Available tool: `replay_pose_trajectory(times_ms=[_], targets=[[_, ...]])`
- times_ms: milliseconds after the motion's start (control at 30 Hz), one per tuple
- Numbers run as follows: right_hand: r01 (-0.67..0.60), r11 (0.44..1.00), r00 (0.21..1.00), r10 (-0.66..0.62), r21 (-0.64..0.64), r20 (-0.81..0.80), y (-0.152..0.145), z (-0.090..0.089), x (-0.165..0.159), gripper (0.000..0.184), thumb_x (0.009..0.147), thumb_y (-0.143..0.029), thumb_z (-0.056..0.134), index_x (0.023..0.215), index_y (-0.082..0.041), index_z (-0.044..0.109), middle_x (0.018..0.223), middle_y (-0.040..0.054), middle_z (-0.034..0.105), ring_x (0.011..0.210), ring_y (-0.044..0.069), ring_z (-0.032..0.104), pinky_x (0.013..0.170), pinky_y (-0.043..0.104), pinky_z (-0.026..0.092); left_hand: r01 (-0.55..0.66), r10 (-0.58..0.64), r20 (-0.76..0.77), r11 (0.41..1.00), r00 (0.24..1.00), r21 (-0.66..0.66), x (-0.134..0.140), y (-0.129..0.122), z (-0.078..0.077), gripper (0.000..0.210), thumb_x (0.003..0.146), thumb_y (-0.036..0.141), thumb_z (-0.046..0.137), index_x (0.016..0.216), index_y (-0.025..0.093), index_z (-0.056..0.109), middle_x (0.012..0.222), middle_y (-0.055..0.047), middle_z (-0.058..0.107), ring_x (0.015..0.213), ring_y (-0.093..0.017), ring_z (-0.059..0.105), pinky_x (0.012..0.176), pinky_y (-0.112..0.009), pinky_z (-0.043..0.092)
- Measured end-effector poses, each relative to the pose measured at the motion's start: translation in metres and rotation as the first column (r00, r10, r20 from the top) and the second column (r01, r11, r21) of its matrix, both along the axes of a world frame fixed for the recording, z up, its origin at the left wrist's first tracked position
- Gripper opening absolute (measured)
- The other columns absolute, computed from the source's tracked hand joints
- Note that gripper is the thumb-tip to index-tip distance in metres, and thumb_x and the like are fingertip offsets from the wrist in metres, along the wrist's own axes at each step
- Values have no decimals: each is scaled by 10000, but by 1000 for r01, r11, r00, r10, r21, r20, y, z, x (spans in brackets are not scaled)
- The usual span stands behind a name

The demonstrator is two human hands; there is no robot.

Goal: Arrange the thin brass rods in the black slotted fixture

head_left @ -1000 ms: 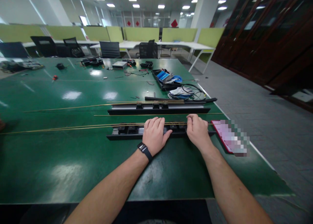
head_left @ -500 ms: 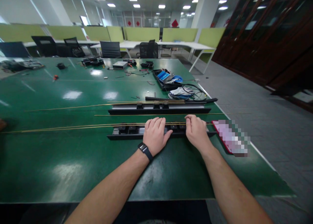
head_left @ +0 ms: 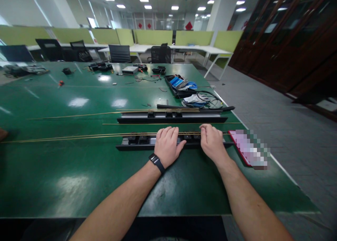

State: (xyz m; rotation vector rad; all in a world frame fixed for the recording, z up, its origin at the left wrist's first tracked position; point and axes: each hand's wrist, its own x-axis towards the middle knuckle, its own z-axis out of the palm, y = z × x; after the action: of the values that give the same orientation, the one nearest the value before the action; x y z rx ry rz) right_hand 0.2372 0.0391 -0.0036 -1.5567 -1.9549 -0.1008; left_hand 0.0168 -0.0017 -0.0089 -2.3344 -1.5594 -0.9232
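Near me on the table lies a long black rail [head_left: 147, 147] with a silvery channel and black blocks in it. Thin gold-coloured rods [head_left: 86, 137] run along its top and stretch far out to the left. My left hand [head_left: 167, 146], with a dark watch on the wrist, is curled over the rail's middle, thumb out to the right. Farther right, my right hand [head_left: 212, 139] is closed in a pinch at the rods above the rail; its fingertips partly hide what they grip. A second black rail [head_left: 172, 120] lies behind, with more rods on it.
A single rod [head_left: 131, 124] lies between the rails. To the right is a red-edged phone-like object [head_left: 246, 148], partly blurred out. Behind are a black tray [head_left: 172, 88], gloves [head_left: 196, 99] and cables. Part of another person's hand [head_left: 3, 133] shows at the left edge.
Both hands stay in the same place on the rail and rods. The whole view has shifted very slightly; nothing else has visibly moved.
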Motion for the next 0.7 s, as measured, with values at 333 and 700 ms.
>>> replay_pose_trajectory(times_ms=[333,700], targets=[[125,992,992,-126,13,28,2,1,4,380,1050,-358,294,1116,-173,619,978,130,719,907,274,614,889,428,345,-6,6,-2,1000,1000,-11,0,0,1,487,1017,475,556,1391,165,592,1350,-133,694,1317,-302,580,1122,-490,391],[176,984,984,-176,21,24,4,2,13,356,1038,-339,324,1109,-166,627,938,124,713,874,275,615,868,423,352,-1,1,1,1000,1000,-3,-1,1,-1,489,1020,481,552,1387,159,589,1348,-140,693,1314,-303,582,1128,-488,383]])
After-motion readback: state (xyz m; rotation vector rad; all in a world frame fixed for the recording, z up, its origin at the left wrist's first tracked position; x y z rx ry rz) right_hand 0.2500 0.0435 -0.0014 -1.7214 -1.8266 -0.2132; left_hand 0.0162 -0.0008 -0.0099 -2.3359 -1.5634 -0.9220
